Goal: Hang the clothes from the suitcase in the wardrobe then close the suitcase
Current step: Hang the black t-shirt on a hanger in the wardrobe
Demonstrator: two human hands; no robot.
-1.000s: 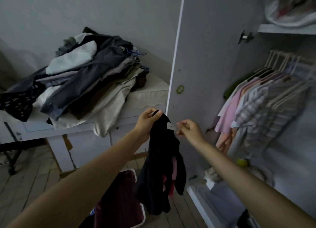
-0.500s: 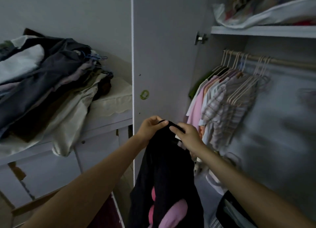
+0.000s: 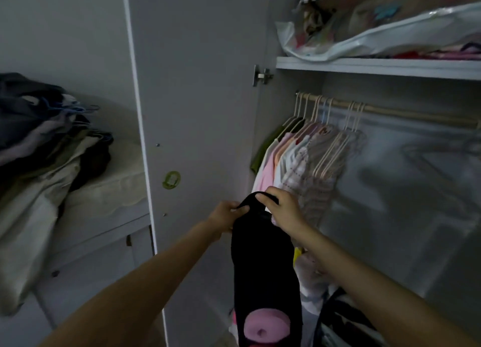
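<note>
- Now my view has swung right, away from the pile of clothes (image 3: 52, 149) on the table (image 3: 109, 190) and toward the open wardrobe (image 3: 390, 65). A second ago that pile filled the left side; now I see only its edge.
- Both my hands have come closer together at the top of the black garment (image 3: 263, 258). Before, the right hand was pinching a small white tag off to one side.
- I think this means I am done carrying it over and am getting it ready to hang.
- My left hand (image 3: 226, 215) has its fingers curled tight on the left side of the neck part.
- Between my hands the black garment hangs straight down. A pink shape shows near its bottom.
- My right hand (image 3: 281, 208) grips the top edge, with its fingers hooked over the cloth.
- I can't see a hanger inside the garment.
- Past my right hand, just beside it, hang the pink and striped shirts (image 3: 307, 164) on the rail (image 3: 416, 114).
- To the right of them the rail is bare, so there is room.
- I can't see the suitcase.
</note>
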